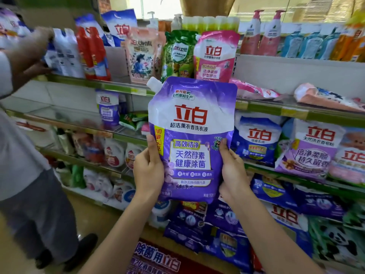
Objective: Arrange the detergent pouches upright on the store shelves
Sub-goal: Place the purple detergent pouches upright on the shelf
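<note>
Head view: both hands grip the purple pouch [190,139] by its lower sides, left hand [148,171] and right hand [233,171] with thumbs across the front. Its long axis is upright, spout up-left. The shelf [276,110] lies just beyond it, where a pink pouch [254,89] lies flat, up-right of the right hand.

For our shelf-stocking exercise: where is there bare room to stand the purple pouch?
Bare shelf lies left of the small purple pouch, below the red bottles. The right-hand shelves are crowded: pink pouches lie flat, blue bags packed below.
</note>
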